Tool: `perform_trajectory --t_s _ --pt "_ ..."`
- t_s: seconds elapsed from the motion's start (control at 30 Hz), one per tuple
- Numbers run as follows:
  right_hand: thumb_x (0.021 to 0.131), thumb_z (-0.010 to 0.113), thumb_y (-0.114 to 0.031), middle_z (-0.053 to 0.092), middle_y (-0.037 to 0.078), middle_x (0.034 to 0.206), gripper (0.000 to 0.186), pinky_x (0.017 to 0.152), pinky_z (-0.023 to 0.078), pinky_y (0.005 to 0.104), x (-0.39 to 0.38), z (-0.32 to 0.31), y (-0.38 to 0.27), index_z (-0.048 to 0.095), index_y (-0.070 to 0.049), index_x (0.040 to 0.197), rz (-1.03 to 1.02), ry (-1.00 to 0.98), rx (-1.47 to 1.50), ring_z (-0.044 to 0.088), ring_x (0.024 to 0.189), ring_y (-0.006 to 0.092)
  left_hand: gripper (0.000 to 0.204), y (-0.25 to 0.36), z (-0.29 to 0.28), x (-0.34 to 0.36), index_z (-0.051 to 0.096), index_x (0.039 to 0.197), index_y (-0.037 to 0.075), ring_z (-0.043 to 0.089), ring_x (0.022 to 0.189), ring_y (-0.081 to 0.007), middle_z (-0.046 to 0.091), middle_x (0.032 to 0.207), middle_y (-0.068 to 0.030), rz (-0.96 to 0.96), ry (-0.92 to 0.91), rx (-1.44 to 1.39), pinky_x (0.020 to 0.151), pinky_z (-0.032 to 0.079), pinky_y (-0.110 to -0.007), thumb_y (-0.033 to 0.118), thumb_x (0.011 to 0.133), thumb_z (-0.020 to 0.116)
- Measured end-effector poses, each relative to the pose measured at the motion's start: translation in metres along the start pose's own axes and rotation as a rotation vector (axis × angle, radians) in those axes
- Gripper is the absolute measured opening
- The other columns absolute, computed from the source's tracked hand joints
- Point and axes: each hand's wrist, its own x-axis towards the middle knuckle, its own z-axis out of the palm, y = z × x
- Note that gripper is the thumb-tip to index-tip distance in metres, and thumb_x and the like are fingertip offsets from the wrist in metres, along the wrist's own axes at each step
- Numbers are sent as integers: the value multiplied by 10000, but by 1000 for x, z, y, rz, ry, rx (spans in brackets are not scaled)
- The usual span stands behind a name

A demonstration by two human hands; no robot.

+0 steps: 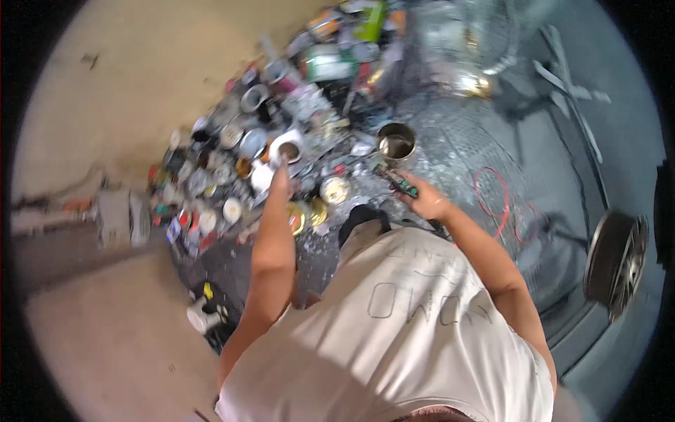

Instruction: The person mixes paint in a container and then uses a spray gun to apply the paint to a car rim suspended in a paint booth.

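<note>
My right hand (427,202) is closed around a tool with a green and black handle (404,186); its blurred front end lies just below an open metal can (396,143). That can stands upright, and its inside looks brownish. My left hand (283,184) reaches into the clutter, up against a white container (294,138) with something brown inside. Motion smears the left fingers, so whether they grip the container cannot be told. Between the hands sits a round tin with a pale top (335,190). Gold-coloured lids (318,211) lie nearer to me.
Cans, cups and bottles crowd the floor along the wall (162,63). A green and white tin (330,65) stands farther off. On the right, a red cable (500,204) curls over the grey floor, and a wheel rim (617,264) stands at the edge. Plastic-wrapped items are behind.
</note>
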Motion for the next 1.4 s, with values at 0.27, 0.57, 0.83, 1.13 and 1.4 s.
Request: perform_trajectory --t_s 0.27,0.57,0.83,1.13,1.4 --pt "880 640 -67 624 195 1168 533 959 448 362 -137 -110 12 448 -22 1375 119 494 146 598 1102 281 416 -77 226 -87 626 1117 21 654 838 -288 692 985 -162 578 -761 957 731 501 -392 377 905 579" --pt "883 627 -89 640 37 896 407 606 466 257 -293 -237 1 544 -49 1280 113 760 460 572 725 95 465 -71 449 -248 599 1204 33 640 1016 -333 657 1151 -191 800 -982 1183 876 489 -396 343 866 674" --pt "879 638 -144 622 241 1129 480 915 470 412 -426 -295 56 494 45 1296 72 755 251 615 1021 340 442 -94 557 -331 562 1245 -14 644 1024 -276 665 1135 -181 918 -1235 1202 884 496 -354 234 891 656" --pt "889 584 -122 623 211 1121 468 909 466 400 -559 -297 72 478 41 1315 274 981 317 618 1018 318 319 -71 778 -475 589 1197 -6 603 962 -126 662 1047 -77 1084 -1617 1171 827 488 -283 133 917 656" --pt "910 589 -118 638 61 1090 598 589 504 230 -599 -326 72 360 -39 1457 291 1481 721 604 874 113 339 -109 947 -606 573 1221 -3 627 959 -160 679 1075 -98 1030 -2086 1227 848 495 -300 114 909 637"
